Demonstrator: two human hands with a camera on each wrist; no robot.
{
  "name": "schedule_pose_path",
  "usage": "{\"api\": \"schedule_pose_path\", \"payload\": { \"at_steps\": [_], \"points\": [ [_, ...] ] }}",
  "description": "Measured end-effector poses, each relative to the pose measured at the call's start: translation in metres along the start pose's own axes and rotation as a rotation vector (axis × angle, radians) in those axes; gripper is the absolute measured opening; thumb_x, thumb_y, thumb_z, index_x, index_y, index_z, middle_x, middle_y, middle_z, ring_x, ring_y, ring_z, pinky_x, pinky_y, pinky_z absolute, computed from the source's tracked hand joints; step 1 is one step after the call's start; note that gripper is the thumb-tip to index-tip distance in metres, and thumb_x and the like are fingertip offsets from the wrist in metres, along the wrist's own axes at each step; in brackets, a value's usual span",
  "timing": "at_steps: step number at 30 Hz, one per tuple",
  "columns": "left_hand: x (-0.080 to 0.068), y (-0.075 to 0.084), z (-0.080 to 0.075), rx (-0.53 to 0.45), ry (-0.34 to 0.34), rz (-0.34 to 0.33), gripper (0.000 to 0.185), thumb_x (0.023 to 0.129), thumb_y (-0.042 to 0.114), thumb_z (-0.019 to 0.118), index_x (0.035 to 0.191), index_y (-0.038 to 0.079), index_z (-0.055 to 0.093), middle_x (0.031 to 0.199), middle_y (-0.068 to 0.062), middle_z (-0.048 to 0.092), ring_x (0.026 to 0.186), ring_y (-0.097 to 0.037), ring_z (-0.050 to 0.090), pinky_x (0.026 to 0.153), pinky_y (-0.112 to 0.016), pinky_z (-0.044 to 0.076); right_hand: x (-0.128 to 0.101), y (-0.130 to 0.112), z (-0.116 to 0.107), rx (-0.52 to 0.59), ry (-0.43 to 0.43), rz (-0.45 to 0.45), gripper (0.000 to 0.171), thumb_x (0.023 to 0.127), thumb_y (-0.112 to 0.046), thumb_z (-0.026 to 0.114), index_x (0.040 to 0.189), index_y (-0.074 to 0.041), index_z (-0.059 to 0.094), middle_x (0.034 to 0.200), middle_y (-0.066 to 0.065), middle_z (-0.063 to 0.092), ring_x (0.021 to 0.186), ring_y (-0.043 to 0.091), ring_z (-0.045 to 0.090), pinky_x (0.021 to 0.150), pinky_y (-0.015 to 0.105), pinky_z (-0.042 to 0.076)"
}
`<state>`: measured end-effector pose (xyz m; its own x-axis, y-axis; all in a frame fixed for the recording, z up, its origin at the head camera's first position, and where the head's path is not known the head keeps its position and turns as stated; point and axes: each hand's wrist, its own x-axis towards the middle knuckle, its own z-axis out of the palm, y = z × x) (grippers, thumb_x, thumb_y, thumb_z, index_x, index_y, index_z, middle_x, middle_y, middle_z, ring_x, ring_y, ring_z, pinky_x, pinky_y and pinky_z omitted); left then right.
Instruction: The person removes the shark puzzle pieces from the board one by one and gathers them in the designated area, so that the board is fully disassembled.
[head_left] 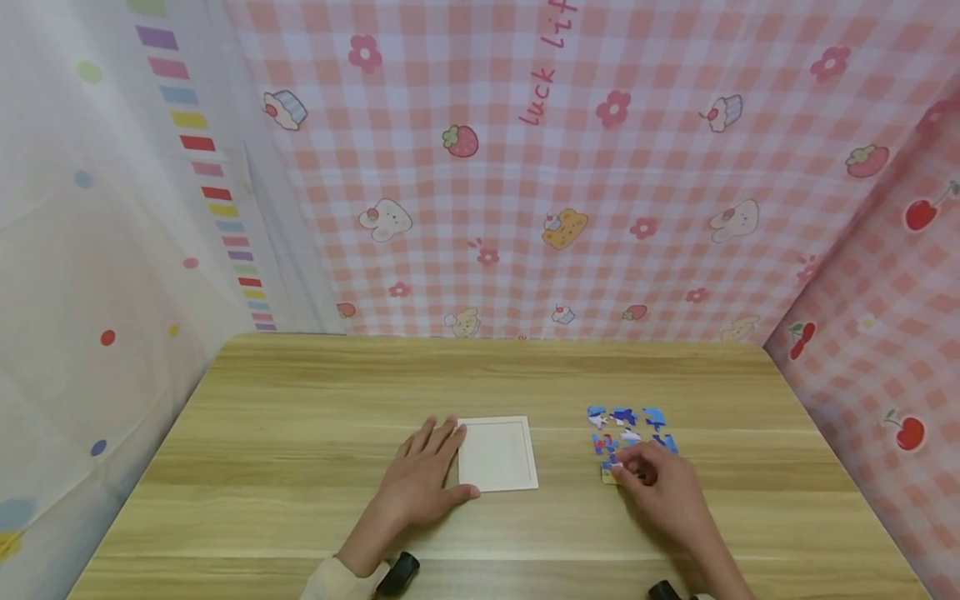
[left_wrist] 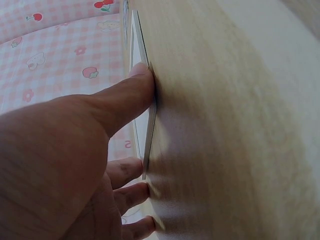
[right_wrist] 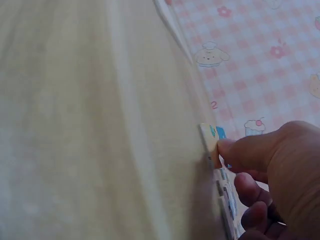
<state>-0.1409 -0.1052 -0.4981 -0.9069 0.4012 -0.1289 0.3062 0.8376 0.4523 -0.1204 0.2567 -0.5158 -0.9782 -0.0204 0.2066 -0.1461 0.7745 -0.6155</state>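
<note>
A white square puzzle tray (head_left: 498,458) with a raised border lies flat on the table. My left hand (head_left: 420,483) rests at its left side, fingers spread, with the thumb touching the near edge (left_wrist: 150,120). To the right, several blue jigsaw pieces (head_left: 624,417) with sea-animal pictures lie in loose rows. My right hand (head_left: 667,492) pinches a yellow-and-blue jigsaw piece (right_wrist: 209,142) at the near left corner of that group. The thumb covers part of this piece. Some pieces are hidden under the right hand in the head view.
The wood-grain table (head_left: 337,392) reaches back to a pink checked curtain (head_left: 480,192). A white dotted curtain (head_left: 112,250) hangs on the left, and a cherry-print curtain (head_left: 892,358) on the right. The tray and the pieces lie apart, with bare tabletop between them.
</note>
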Motion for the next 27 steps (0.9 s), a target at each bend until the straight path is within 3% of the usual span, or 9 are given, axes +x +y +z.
{"api": "schedule_pose_path", "payload": {
  "at_steps": [6, 16, 22, 27],
  "points": [
    [0.001, 0.0, 0.001, 0.006, 0.008, 0.004, 0.088, 0.092, 0.052, 0.071, 0.16, 0.009, 0.035, 0.17, -0.013, 0.027, 0.159, -0.041, 0.017, 0.128, -0.059, 0.021, 0.0, 0.001, 0.004, -0.123, 0.02, -0.068, 0.007, 0.087, -0.019, 0.082, 0.092, -0.017, 0.077, 0.075, -0.013, 0.054, 0.069, 0.001, 0.045, 0.061, 0.019, 0.04],
    [0.002, -0.002, 0.0, -0.007, 0.014, 0.002, 0.088, 0.092, 0.051, 0.071, 0.16, 0.008, 0.035, 0.169, -0.015, 0.027, 0.158, -0.042, 0.017, 0.127, -0.061, 0.022, 0.006, 0.001, 0.009, -0.177, 0.06, -0.135, 0.008, 0.084, -0.018, 0.084, 0.089, -0.018, 0.077, 0.074, -0.015, 0.053, 0.068, 0.0, 0.045, 0.06, 0.02, 0.04],
    [0.001, -0.003, 0.001, -0.016, 0.011, -0.002, 0.089, 0.092, 0.052, 0.071, 0.16, 0.008, 0.035, 0.17, -0.015, 0.027, 0.158, -0.042, 0.017, 0.127, -0.061, 0.021, 0.005, 0.003, 0.011, -0.158, 0.065, -0.129, 0.008, 0.085, -0.017, 0.084, 0.089, -0.019, 0.078, 0.073, -0.016, 0.05, 0.067, 0.0, 0.044, 0.058, 0.019, 0.04],
    [-0.001, -0.005, 0.002, -0.014, 0.014, -0.011, 0.09, 0.091, 0.052, 0.071, 0.16, 0.007, 0.035, 0.17, -0.015, 0.027, 0.158, -0.042, 0.017, 0.127, -0.061, 0.021, 0.006, 0.006, 0.012, -0.083, 0.169, -0.177, 0.008, 0.085, -0.013, 0.084, 0.089, -0.017, 0.078, 0.073, -0.015, 0.052, 0.063, 0.001, 0.045, 0.056, 0.018, 0.04]
  ]
}}
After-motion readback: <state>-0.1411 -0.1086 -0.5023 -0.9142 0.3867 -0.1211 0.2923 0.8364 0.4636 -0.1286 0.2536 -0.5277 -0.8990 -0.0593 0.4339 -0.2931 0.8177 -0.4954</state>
